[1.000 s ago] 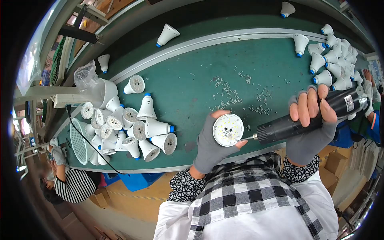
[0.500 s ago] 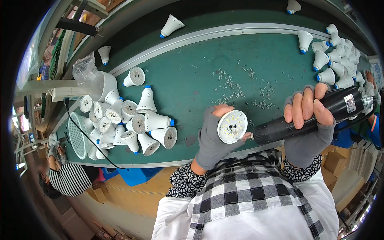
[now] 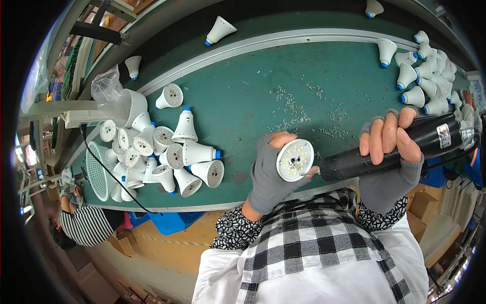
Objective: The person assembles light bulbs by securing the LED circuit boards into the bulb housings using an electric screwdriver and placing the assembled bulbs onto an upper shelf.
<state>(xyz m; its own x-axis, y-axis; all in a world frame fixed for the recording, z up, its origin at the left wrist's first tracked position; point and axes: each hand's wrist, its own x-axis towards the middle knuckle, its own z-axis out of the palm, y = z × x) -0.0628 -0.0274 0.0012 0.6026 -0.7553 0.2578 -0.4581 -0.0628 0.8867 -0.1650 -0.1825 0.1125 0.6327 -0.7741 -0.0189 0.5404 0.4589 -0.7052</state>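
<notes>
My left hand [image 3: 273, 175], in a grey fingerless glove, is closed around a white bulb [image 3: 295, 160] whose round face with a chip board points up toward me. My right hand [image 3: 392, 152], gloved the same way, grips a black electric screwdriver [image 3: 354, 163]. Its bit reaches the lower right rim of the bulb's face, close to my left thumb; the exact contact at the tip is too small to tell. Small pale screws [image 3: 291, 112] lie scattered on the green mat [image 3: 212, 86] beyond my hands.
Several bulbs [image 3: 185, 126] are heaped at the left, beside a green basket [image 3: 97, 171] and a white tub [image 3: 135, 107]. More bulb housings [image 3: 428, 81] crowd the right end. A black cable [image 3: 104, 178] crosses the left. A co-worker in stripes [image 3: 86, 225] is at lower left.
Since one second ago, my left hand and the bulb have shifted slightly right, and the bulb's face has tilted. The screwdriver has moved a little left in view. Both grips stay closed.
</notes>
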